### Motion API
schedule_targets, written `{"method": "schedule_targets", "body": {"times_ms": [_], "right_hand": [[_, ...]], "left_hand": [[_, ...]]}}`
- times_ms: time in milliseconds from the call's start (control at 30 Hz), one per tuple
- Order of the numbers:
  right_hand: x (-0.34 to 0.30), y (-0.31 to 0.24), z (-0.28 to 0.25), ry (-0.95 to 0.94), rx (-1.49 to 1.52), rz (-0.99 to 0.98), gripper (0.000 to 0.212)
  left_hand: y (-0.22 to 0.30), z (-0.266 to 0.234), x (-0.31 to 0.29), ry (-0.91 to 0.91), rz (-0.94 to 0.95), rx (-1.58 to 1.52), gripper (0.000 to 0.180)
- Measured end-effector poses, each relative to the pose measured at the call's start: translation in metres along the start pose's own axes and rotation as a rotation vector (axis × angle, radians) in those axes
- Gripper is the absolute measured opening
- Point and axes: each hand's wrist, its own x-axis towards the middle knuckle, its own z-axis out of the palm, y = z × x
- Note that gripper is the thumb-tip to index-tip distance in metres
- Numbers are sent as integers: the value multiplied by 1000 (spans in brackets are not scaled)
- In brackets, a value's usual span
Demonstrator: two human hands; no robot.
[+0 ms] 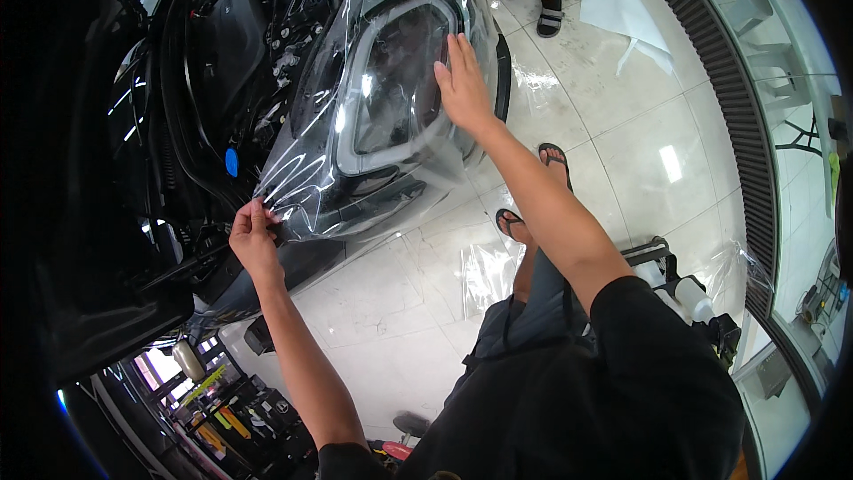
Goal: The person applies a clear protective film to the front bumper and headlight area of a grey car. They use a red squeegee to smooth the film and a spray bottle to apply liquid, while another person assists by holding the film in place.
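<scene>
Filling the upper left, the car (235,31) stands on the tiled floor (382,293) with its engine bay (289,53) exposed. Over its front corner lies the clear film (306,180), covering the headlight (395,80) and reaching down to the left in bright creases. Wrinkles fan out from that lower left end; glare makes it hard to tell where the film truly sticks. To do this well, I would judge, the pull should be low, even and gradual, with the flat palm steadying the far side; a hard tug from one point could deepen the folds. The right hand (466,96) lies at the headlight's outer edge, fingers (460,52) nearly straight and close together, thumb apart, gripping nothing; how firmly they press cannot be told. The left hand (255,244) is at the film's lower left end, its fingers (256,211) closed in a pinch on it, thumb against forefinger. Smallest, a blue cap (232,162) sits in the engine bay, near that pinch but not touching it.
</scene>
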Motion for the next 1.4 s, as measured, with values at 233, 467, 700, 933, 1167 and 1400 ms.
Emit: {"method": "schedule_targets", "body": {"times_ms": [233, 467, 700, 933, 1167, 1400], "right_hand": [[7, 23, -32, -231, 148, 7, 70], [-19, -6, -86, -233, 44, 65, 69], [-164, -9, -172, -455, 37, 386, 56], [-203, 19, -285, -213, 226, 826, 51], [-222, 26, -366, 8, 178, 982, 47], [-207, 46, -382, -97, 177, 1098, 49]], "left_hand": [[4, 1, 2, 0, -31, 6, 22], [14, -5, -5, -18, -105, -150, 41], [32, -4, -14, -193, -91, -104, 83], [-7, 3, 4, -90, -88, -219, 61], [-11, 9, -5, 126, -23, -406, 54], [12, -8, -24, -178, -174, -352, 69]]}}
